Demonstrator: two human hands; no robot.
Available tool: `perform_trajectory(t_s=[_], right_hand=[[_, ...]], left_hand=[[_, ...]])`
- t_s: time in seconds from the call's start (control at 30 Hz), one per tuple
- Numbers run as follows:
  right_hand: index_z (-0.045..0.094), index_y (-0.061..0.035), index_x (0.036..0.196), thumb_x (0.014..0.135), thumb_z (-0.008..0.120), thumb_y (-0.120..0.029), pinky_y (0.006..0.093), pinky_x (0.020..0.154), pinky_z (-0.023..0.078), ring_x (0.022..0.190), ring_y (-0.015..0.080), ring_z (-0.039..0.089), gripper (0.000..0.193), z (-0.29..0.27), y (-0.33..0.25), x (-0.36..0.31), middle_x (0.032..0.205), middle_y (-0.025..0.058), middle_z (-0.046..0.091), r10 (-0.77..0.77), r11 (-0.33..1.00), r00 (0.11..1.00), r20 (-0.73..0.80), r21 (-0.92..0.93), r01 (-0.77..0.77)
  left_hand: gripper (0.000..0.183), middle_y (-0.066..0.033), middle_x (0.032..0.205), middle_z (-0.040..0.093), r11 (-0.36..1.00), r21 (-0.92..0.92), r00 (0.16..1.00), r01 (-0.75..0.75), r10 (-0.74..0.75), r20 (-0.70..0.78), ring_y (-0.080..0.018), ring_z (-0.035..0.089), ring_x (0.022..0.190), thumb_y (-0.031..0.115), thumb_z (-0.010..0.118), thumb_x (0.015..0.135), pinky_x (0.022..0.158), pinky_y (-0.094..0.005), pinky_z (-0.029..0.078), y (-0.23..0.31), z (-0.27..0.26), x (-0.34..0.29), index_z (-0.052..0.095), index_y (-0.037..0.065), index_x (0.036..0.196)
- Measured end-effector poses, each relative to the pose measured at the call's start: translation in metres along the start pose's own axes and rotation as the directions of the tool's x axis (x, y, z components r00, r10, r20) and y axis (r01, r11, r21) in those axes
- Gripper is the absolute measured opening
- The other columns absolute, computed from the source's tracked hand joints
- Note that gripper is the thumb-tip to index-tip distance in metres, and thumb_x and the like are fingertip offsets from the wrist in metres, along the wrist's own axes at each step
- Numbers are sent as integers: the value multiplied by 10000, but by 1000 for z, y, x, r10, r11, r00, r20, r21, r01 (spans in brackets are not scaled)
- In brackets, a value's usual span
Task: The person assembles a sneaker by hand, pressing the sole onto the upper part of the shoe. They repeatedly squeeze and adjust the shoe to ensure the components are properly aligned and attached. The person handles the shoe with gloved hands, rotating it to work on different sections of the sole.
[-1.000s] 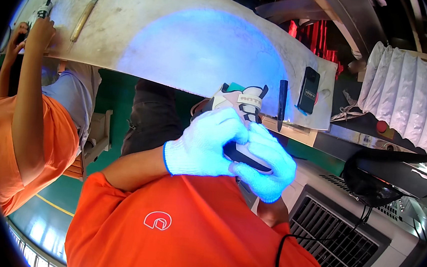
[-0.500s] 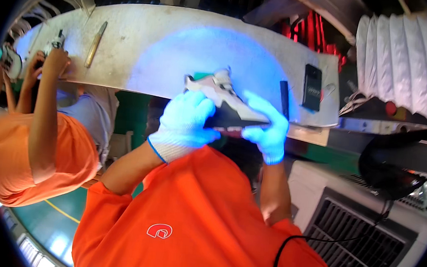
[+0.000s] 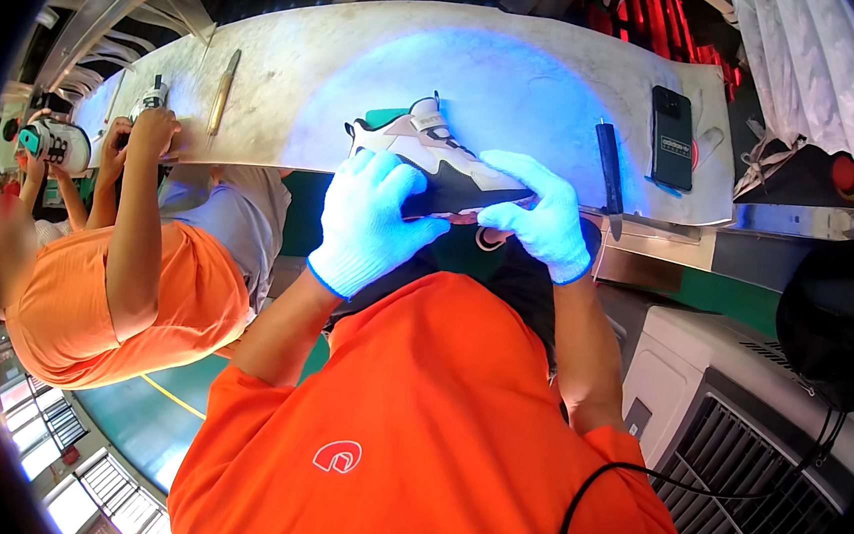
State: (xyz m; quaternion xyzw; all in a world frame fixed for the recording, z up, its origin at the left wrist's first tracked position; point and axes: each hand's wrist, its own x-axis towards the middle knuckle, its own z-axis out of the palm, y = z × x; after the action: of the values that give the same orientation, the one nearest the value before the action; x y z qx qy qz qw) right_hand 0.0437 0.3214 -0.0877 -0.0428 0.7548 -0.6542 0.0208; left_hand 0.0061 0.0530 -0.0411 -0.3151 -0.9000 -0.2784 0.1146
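Note:
A white and grey sneaker (image 3: 434, 155) with a teal collar and dark sole rests on its side at the near edge of a metal workbench (image 3: 292, 76), in a patch of blue light. My left hand (image 3: 370, 222), in a pale glove, grips the heel end and sole. My right hand (image 3: 541, 216), gloved too, presses on the toe end. My orange sleeves fill the lower part of the view.
A black phone (image 3: 672, 136) and a dark-handled tool (image 3: 609, 166) lie on the bench to the right. A wooden-handled tool (image 3: 222, 90) lies to the left. A person in orange (image 3: 125, 283) works at the left with another shoe (image 3: 56, 142). A grey vented machine (image 3: 737, 412) stands at the lower right.
The sneaker, held up near my chest a second ago, has come down onto the bench edge and turned on its side. Both hands went with it.

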Motion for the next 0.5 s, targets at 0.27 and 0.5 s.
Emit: perform_trajectory(t_s=[0.27,0.5], right_hand=[[751,7,1439,830,975,-128,298,908,633,1167,183,781,663,4,-14,4,1420,111,760,124,988,992,9,92,-124],[704,-14,1501,794,969,-59,368,1008,651,1227,283,782,756,-13,-27,33,1424,133,745,-24,988,991,132,-146,44]], left_hand=[[398,-77,907,684,998,-18,998,52,-53,-40,-329,675,859,276,997,665,754,-448,540,-1,3,1,720,116,902],[444,-89,874,720,994,-28,969,103,-107,-222,-317,711,800,294,1041,614,756,-438,578,9,18,7,760,102,899]])
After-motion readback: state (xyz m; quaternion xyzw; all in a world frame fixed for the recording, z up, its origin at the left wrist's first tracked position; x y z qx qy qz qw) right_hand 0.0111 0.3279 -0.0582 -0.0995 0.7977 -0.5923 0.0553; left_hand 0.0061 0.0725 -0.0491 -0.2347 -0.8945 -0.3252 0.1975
